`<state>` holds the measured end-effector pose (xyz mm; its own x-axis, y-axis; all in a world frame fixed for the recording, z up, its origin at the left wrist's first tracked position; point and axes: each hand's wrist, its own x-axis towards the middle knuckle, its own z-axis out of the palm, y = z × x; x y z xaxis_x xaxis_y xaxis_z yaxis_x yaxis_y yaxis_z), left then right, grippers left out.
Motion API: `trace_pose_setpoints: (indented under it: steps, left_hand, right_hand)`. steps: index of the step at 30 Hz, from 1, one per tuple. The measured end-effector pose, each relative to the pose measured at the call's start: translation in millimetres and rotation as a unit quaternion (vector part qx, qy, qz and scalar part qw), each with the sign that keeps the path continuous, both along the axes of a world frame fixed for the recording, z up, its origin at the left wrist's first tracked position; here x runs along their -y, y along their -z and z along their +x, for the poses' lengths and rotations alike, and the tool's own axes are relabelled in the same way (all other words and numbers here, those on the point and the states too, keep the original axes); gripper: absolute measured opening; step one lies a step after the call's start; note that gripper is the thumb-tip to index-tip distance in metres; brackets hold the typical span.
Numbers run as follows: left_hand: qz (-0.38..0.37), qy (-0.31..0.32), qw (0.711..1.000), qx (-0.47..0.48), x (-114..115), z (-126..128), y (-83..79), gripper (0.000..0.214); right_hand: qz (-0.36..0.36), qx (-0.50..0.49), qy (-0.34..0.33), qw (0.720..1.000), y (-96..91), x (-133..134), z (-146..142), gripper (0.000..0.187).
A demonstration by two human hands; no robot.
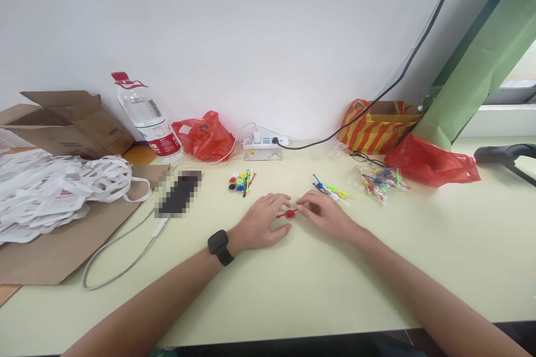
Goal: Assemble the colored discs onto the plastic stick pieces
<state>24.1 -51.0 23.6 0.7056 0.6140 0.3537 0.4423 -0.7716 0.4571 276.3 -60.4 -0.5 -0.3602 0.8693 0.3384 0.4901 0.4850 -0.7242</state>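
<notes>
Left hand [262,220], head view, centre of the frame: it lies palm down on the pale yellow-green table [293,290] with its fingers loosely curled. Their tips reach the thin stick end of a red disc piece [290,213]; whether they grip it cannot be told. A plain ring sits on one finger, and a black square-faced watch [220,247] wraps the wrist. The forearm enters from the lower left.

Right hand [329,215]: its thumb and forefinger are closed narrowly on the right edge of the red disc piece, which lies on the table between the two hands. The other fingers are bent, and the forearm enters from the lower right.

Just above the hands lie small glossy plastic discs and sticks [240,183] in mixed colours, and further loose sticks [329,188] lie right of centre. Crinkled clear packets [379,179] hold more of them.

At the left edge, white flat straps [54,184] lie piled on brown cardboard. A clear water bottle [146,117] leans at the wall.
</notes>
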Motion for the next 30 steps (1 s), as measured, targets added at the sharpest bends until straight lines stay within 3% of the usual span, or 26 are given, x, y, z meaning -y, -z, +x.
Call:
trace_pose_setpoints:
  steps: [5, 11, 15, 20, 23, 26, 28, 30]
  left_hand:
    - [-0.047, -0.019, 0.997, 0.063, -2, -6, -2.6, 0.057]
    - [-0.025, 0.010, 0.998, 0.050, -4, 0, -0.3, 0.024]
    - [-0.032, 0.025, 0.998, 0.046, -7, 1, 3.7, 0.028]
    - [-0.023, -0.014, 0.997, 0.071, -7, 0, 5.3, 0.030]
    - [-0.004, -0.052, 0.993, 0.101, -7, -1, 5.2, 0.030]
    - [0.010, -0.096, 0.987, 0.126, -7, -2, 5.6, 0.028]
    - [0.005, -0.112, 0.985, 0.131, -8, -2, 6.4, 0.027]
    - [-0.007, -0.115, 0.985, 0.127, -9, -2, 6.9, 0.026]
  right_hand:
    - [-0.026, -0.017, 0.031, 0.999, -5.9, -1, 3, 0.040]
    - [-0.041, 0.001, 0.002, 0.999, -7.6, -2, 6, 0.043]
    - [-0.046, -0.010, 0.022, 0.999, -5.8, -4, 5, 0.041]
    - [-0.092, -0.059, 0.077, 0.991, -12.8, 3, 1, 0.042]
    - [-0.155, -0.112, 0.105, 0.976, -26.1, 15, -4, 0.044]
    - [-0.276, -0.192, 0.050, 0.940, -39.8, 24, -6, 0.049]
    - [-0.286, -0.246, 0.043, 0.925, -43.5, 22, -3, 0.049]
    - [-0.248, -0.271, 0.084, 0.926, -42.4, 15, 5, 0.047]
